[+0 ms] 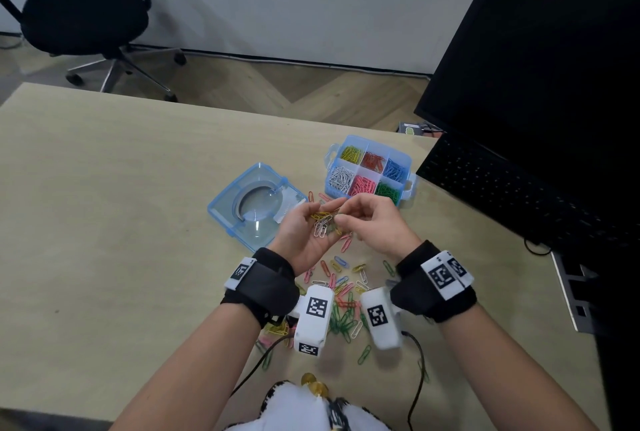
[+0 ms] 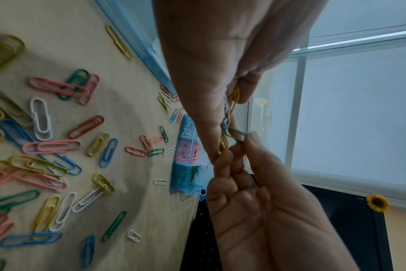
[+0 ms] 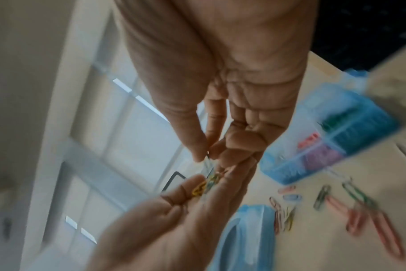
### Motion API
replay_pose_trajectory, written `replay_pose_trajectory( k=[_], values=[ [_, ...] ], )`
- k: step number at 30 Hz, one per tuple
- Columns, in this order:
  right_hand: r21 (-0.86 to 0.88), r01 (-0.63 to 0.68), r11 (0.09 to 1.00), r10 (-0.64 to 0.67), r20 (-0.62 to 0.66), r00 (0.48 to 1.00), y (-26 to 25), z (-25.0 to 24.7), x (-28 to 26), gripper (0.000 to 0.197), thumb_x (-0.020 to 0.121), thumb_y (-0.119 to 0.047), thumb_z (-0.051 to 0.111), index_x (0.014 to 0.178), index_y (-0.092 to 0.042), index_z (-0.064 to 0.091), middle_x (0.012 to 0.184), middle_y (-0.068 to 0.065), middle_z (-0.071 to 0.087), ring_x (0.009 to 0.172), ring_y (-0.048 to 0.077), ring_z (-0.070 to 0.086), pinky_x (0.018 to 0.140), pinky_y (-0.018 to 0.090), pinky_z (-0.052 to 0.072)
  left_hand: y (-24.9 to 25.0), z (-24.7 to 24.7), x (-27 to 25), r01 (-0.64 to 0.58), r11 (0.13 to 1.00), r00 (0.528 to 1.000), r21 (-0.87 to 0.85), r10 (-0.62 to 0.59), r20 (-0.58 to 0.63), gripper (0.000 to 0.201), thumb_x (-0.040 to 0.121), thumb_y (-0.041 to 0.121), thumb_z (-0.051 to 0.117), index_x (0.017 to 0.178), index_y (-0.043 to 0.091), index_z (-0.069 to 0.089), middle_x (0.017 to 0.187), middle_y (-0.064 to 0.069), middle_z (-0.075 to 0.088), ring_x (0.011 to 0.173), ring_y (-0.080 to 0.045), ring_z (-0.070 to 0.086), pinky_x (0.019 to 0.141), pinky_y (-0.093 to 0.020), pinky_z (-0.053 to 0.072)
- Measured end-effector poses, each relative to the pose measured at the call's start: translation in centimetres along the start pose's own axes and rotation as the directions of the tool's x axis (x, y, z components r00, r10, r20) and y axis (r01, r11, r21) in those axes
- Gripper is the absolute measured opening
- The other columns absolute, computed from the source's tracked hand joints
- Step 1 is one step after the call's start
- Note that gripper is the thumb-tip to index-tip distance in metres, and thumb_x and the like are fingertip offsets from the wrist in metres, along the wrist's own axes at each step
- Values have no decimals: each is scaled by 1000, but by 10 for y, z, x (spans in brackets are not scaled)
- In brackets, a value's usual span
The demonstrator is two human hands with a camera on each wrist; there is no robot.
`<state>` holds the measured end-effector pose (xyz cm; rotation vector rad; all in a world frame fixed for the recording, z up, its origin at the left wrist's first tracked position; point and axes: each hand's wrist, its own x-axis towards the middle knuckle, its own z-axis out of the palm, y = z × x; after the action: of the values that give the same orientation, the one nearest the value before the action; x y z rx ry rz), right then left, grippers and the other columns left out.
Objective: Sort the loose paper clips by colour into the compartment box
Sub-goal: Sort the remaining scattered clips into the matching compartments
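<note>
Hands meet above the tabletop (image 1: 104, 188), raised over the scatter of clips. The left hand (image 1: 304, 236) lies palm up with its fingers loosely cupped, cradling a small bunch of paper clips (image 1: 323, 222), yellow and white among them; in the left wrist view a yellow clip is pressed between its thumb and fingers. The right hand (image 1: 375, 222) sits just beside it, fingers curled, its thumb and forefinger pinching a green clip (image 2: 234, 134) at the edge of that bunch, so the two hands touch at the fingertips. The right wrist view is smeared by motion, so the pinch itself is hard to read there. Just beyond the right hand stands the compartment box (image 1: 410, 162), pale blue and open, its six cells already holding sorted clips: yellow, red and blue along the far row, white, pink and green along the near row. Beyond the left hand and a little to its outer side, the box lid (image 1: 221, 207) lies flat on the tabletop, apart from the box. Beneath both hands and back toward the wrists, the loose paper clips (image 1: 341, 306) are strewn across the surface in mixed colours, pink, green, yellow, blue and white, with a thicker green cluster between the two wrist cameras. Past the right hand, on that side, a black keyboard (image 1: 512, 188) and a dark monitor (image 1: 554, 49) stand at the edge of the tabletop. Far beyond the left hand a black office chair (image 1: 86, 14) stands on the wood floor.
</note>
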<state>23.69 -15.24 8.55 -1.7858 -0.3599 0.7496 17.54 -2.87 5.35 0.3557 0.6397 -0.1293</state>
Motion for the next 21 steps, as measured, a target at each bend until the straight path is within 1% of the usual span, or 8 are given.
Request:
replay_pose_trajectory(
  k=[1, 3, 5, 7, 10, 12, 17, 21],
  values=[
    [68, -57, 996, 56, 18, 998, -2, -3, -1, 10, 87, 4, 62, 83, -4, 57, 78, -7, 70, 65, 0, 63, 54, 14, 48, 0, -1, 0, 2, 1000, 1000, -2, -2, -4, 45, 100, 18, 26, 115, -11, 57, 127, -30, 54, 110, -36, 58, 83, -43, 56],
    [222, -174, 959, 170, 35, 985, -4, -12, -1, 9, 90, 0, 58, 86, -6, 54, 79, 3, 69, 62, 8, 65, 49, 16, 47, 0, -2, 0, 8, 1000, 1000, -7, -8, 3, 44, 100, 16, 27, 114, -12, 57, 119, -30, 58, 104, -36, 61, 81, -45, 57],
    [337, -224, 915, 227, 31, 974, 0, -22, 2, 10, 92, 1, 56, 87, -7, 54, 76, 7, 67, 57, 12, 64, 49, 17, 48, 1, -2, -1, 20, 1000, 1000, 5, -20, 19, 44, 100, 16, 26, 114, -11, 57, 115, -30, 61, 104, -37, 62, 86, -44, 56],
    [324, -249, 913, 274, -32, 961, 5, -31, 11, 11, 94, 2, 50, 89, -6, 54, 73, 7, 61, 53, 11, 59, 47, 17, 46, 2, -2, -2, 32, 999, 999, 42, -33, 22, 44, 100, 17, 26, 111, -8, 59, 117, -28, 63, 104, -35, 64, 90, -41, 54],
    [285, -293, 913, 348, -167, 923, 15, -47, 30, 21, 95, 6, 36, 87, -3, 53, 70, 8, 47, 54, 13, 46, 42, 17, 37, 2, 0, -2, 47, 997, 999, 62, -49, 21, 44, 100, 18, 25, 107, -6, 61, 112, -25, 66, 98, -33, 68, 85, -37, 56],
    [324, -309, 894, 384, -199, 901, 21, -55, 43, 24, 96, 5, 33, 86, -2, 54, 69, 7, 44, 55, 13, 43, 40, 16, 35, 2, 1, -2, 57, 996, 998, 69, -58, 19, 44, 100, 18, 26, 106, -5, 62, 111, -24, 67, 97, -33, 69, 87, -36, 54],
    [411, -287, 865, 401, -224, 888, 25, -69, 60, 24, 98, 0, 38, 83, -2, 56, 71, 8, 53, 62, 14, 53, 42, 13, 42, 2, 2, -3, 59, 997, 998, 54, -60, 18, 44, 100, 18, 26, 104, -5, 63, 112, -24, 67, 96, -32, 69, 81, -36, 56],
    [190, -305, 933, 352, -315, 881, 28, -76, 66, 17, 97, -5, 43, 103, 1, 58, 89, 13, 62, 73, 21, 62, 60, 22, 49, 3, 2, -2, 54, 997, 998, 57, -55, 12, 44, 100, 18, 26, 106, -5, 63, 109, -23, 68, 93, -31, 70, 81, -36, 55]
  ],
)
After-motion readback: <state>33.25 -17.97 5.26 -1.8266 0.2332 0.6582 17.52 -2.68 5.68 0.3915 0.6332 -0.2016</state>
